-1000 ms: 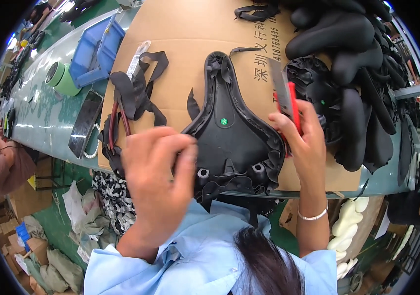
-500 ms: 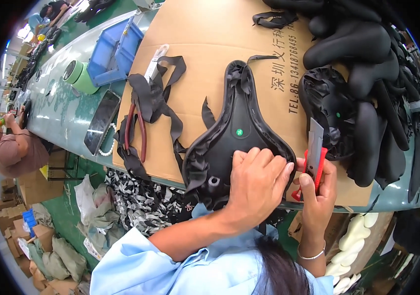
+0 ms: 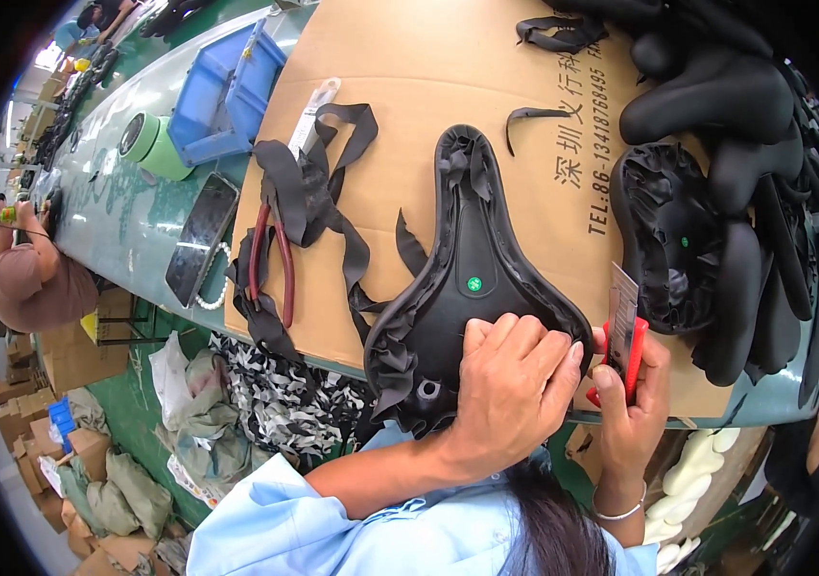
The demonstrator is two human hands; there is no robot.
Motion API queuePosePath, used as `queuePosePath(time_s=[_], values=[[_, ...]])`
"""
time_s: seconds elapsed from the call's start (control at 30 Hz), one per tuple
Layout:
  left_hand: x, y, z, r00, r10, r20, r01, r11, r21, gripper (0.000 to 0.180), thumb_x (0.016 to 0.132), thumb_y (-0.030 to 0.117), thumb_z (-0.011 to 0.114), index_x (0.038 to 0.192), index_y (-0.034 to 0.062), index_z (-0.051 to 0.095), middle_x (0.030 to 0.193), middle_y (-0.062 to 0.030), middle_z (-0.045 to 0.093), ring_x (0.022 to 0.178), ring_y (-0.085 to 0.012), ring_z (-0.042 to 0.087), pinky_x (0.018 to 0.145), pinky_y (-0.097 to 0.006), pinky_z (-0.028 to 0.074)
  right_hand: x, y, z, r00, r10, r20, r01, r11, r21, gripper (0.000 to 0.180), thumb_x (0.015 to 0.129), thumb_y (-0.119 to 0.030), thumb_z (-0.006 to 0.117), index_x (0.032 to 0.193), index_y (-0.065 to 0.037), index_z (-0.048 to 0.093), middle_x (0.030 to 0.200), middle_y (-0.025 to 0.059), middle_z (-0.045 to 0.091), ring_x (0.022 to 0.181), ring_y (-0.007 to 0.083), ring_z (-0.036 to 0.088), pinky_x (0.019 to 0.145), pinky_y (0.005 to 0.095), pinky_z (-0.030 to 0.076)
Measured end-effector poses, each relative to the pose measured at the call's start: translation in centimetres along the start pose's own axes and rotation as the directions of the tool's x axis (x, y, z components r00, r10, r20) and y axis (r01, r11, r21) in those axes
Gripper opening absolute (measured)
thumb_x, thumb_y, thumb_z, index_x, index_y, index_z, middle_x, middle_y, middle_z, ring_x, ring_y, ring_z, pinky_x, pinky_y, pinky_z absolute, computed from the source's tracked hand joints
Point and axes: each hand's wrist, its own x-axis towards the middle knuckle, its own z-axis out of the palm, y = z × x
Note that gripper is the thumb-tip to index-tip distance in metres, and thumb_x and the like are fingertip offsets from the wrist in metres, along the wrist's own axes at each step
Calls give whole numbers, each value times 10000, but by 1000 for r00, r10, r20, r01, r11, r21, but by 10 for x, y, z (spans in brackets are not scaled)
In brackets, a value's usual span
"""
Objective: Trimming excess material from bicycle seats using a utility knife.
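Note:
A black bicycle saddle (image 3: pixel 448 312) lies upside down on a cardboard sheet, its narrow nose pointing away from me. Gathered black cover material rings its underside, and a small green round sticker marks the middle. My left hand (image 3: pixel 515 384) is closed over the saddle's right rear part, fingers bent against the edge; exactly what the fingertips pinch is hidden. Just right of that edge, my right hand (image 3: pixel 635 398) grips a red utility knife (image 3: pixel 632 350), its blade out and pointing up. A fingertip of this hand reaches toward the saddle rim.
Black fabric strips (image 3: pixel 308 187) and red-handled pliers (image 3: pixel 280 259) lie to the left, near a phone (image 3: pixel 203 235), a green container (image 3: pixel 155 144) and a blue bin (image 3: pixel 227 96). Another upturned saddle (image 3: pixel 668 240) and a pile of black saddles (image 3: pixel 716 106) occupy the right. A co-worker (image 3: pixel 30 278) sits far left.
The view has shifted slightly. A thin black strip that touched the saddle's nose now lies apart from it on the cardboard. Both hands keep their holds near the right rear edge.

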Motion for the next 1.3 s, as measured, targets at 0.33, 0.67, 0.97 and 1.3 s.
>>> queuePosePath(time_s=[0.33, 0.67, 0.97, 1.3], values=[[0, -1, -5, 1000, -3, 17, 4, 1000, -26, 63, 807, 79, 641, 757, 45, 622, 700, -59, 500, 662, -231, 462, 665, -359, 312, -11, -12, -46, 957, -237, 169, 287, 867, -408, 497, 827, -9, 645, 1310, -18, 527, 891, 127, 655, 652, 210, 599, 612, 289, 481], [1, -6, 1, 998, -12, -56, 6, 995, -104, 101, 769, 44, 624, 692, 46, 558, 662, -49, 442, 648, -221, 417, 643, -358, 291, -5, -40, -47, 899, -123, 420, 391, 656, -646, 629, 755, -3, 693, 1341, -186, 561, 654, 61, 482, 524, 222, 511, 498, 349, 416], [-7, -12, -9, 997, -51, -62, 30, 950, -311, 147, 782, 40, 613, 680, 37, 507, 661, -56, 420, 652, -219, 398, 646, -346, 314, -1, -45, -37, 907, -168, 386, 386, 697, -605, 602, 778, -24, 683, 1346, -177, 554, 640, 66, 464, 514, 211, 500, 476, 350, 397], [-6, -3, -19, 921, -354, -164, 168, 738, -654, 202, 982, 141, 514, 853, -10, 548, 768, -34, 452, 714, -144, 400, 660, -265, 360, -63, -22, -14, 996, -58, 71, 86, 858, -506, 604, 849, -64, 647, 1417, -129, 450, 658, 105, 494, 536, 279, 517, 512, 385, 433]])
